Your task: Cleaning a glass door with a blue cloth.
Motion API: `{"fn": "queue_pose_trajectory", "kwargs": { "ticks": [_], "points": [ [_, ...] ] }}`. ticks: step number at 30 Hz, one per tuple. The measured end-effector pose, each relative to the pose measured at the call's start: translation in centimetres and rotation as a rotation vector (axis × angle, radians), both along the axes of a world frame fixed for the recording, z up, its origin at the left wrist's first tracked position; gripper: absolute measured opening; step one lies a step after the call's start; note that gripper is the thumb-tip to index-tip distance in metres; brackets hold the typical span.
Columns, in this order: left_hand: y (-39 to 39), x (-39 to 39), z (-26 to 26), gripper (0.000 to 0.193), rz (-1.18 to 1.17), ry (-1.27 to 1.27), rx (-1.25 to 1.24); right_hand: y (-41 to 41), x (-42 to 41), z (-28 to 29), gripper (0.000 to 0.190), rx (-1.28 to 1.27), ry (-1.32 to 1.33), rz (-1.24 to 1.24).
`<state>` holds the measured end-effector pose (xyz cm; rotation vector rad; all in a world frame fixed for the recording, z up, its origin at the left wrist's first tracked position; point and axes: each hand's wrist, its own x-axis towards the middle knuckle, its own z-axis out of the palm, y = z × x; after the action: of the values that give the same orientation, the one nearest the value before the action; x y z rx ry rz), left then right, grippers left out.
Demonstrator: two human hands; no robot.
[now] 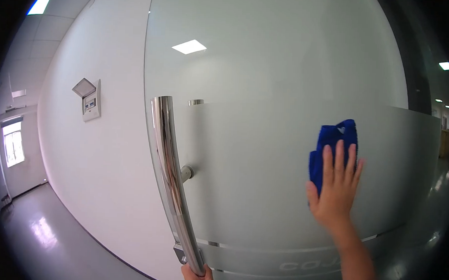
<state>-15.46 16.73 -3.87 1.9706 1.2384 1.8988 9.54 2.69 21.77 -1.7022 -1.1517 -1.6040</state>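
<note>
Before me stands a glass door, frosted over its middle and lower part. My right hand lies flat with spread fingers on a folded blue cloth, pressing it against the frosted glass right of centre. At the bottom, my left hand is wrapped around the lower end of a long polished metal pull handle. A round metal standoff joins the handle to the glass. Beside the handle's lower end is a metal lock, partly hidden behind it.
On the white wall to the left, an electrical breaker box has its cover raised. A window is at the far left, above a shiny grey floor. Lettering runs along the door's lower band. A dark frame borders the right.
</note>
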Motion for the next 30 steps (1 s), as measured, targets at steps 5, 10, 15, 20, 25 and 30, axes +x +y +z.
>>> {"fn": "queue_pose_trajectory", "kwargs": {
  "ticks": [5, 10, 15, 20, 25, 30],
  "points": [
    [-0.4, 1.4, 2.0, 0.037, -0.106, -0.055, -0.077, 5.0, -4.9, 1.4, 0.069, -0.228, -0.039, 0.123],
    [0.4, 0.6, 2.4, 0.037, -0.197, -0.027, 0.036, 6.1, -4.1, 1.2, 0.064, -0.207, -0.165, 0.267],
    [-0.2, 0.9, 2.4, 0.043, -0.205, -0.122, 0.043, -0.8, 1.8, 1.8, 0.062, -0.168, -0.025, 0.022],
    [-0.1, 1.1, 1.7, 0.046, -0.176, -0.126, -0.016, -9.0, 10.9, 0.8, 0.057, 0.224, 0.093, -0.135],
    [-0.8, 2.2, 2.4, 0.048, -0.203, -0.136, -0.097, -8.6, 11.9, -2.9, 0.058, 0.36, 0.185, -0.204],
    [-0.2, 2.1, 2.6, 0.05, -0.138, -0.158, -0.112, -2.9, 5.7, -10.9, 0.063, -0.143, -0.036, 0.021]
  ]
}}
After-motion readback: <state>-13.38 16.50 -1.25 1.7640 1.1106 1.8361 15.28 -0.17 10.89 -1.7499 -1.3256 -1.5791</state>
